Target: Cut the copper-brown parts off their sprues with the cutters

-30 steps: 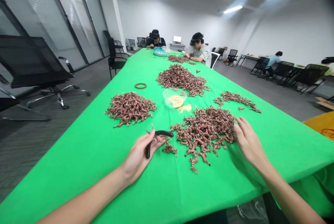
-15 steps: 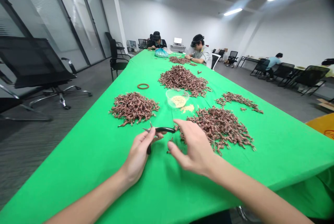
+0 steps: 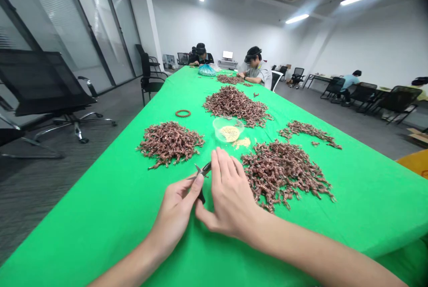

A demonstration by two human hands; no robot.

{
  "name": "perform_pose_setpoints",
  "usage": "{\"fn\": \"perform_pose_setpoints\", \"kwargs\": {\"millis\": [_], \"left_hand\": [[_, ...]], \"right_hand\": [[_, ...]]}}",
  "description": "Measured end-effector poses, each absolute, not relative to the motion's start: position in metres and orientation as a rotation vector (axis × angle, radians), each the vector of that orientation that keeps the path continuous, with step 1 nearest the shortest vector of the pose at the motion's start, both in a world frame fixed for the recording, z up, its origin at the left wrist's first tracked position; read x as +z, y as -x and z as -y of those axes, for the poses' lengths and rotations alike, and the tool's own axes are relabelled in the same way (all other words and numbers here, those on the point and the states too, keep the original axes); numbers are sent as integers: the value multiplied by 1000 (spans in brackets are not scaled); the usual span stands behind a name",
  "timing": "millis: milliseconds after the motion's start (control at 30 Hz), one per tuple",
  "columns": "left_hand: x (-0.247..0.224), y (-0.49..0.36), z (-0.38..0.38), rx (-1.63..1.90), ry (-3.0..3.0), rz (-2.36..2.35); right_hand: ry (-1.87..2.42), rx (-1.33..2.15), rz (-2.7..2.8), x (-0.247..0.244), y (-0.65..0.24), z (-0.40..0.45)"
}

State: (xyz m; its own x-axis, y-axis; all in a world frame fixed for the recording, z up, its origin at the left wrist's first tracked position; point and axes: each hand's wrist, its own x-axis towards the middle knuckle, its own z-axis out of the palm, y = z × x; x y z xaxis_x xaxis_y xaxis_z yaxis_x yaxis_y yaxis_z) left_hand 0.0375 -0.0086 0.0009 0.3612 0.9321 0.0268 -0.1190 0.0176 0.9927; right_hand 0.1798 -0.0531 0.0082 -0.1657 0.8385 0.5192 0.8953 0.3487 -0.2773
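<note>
Black-handled pliers or cutters with short metal jaws are pinched near the jaws by my left hand. Around the black handles my right hand is placed, fingers together on the far handle and thumb by the near one. A brown heap of small twisted pieces lies just right of my right hand. Another brown heap sits beyond my left hand. Past my fingertips stands a clear plastic bowl holding small pale bits, with more pale bits spilled beside it.
The green-covered table stretches away, bearing a large middle heap, a thin strip of pieces, a brown ring and a blue bag. Two people sit at the far end. An office chair stands at the left.
My right hand has moved left onto the handles of the tool, and its fingers have come together. The tool has turned slightly in my left hand.
</note>
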Motion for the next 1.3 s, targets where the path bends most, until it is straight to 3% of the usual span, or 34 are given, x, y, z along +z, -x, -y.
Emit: {"fn": "perform_pose_setpoints", "kwargs": {"millis": [300,467,833,1300], "left_hand": [[4,-38,10,958,-1285,-863],[5,-36,15,847,-1321,-882],[-23,-34,26,660,-2275,-879],[-20,-37,28,600,-2362,-850]], "right_hand": [[1524,-116,2014,3,-187,51],[1552,158,1842,7,-201,49],[1469,647,1368,30,-265,41],[1230,857,1571,28,-266,65]]}}
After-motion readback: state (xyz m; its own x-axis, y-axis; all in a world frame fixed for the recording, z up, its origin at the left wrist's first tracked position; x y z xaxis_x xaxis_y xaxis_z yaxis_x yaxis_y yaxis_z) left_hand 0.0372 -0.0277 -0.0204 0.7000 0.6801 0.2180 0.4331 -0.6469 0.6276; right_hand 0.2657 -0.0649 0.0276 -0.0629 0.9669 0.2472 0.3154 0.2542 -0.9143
